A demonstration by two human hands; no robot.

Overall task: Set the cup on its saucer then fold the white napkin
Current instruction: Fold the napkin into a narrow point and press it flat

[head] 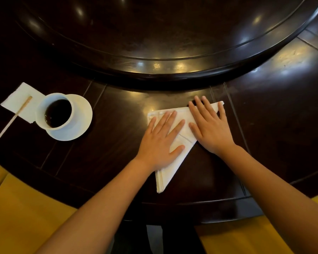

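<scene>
A white cup [42, 109] of dark liquid stands on its white saucer [81, 121] at the left of the dark table. The white napkin [166, 173] lies in front of me, folded into a triangle with its point toward me. My left hand [162, 138] presses flat on the napkin's left half, fingers spread. Flat on the napkin's upper right part lies my right hand [207, 125], also with fingers apart. Neither hand grips anything.
A second white napkin [17, 101] lies left of the cup with a wooden stirrer [14, 118] across it. A large raised round turntable [163, 43] fills the far half of the table. Yellow seats [26, 213] border the table's near edge.
</scene>
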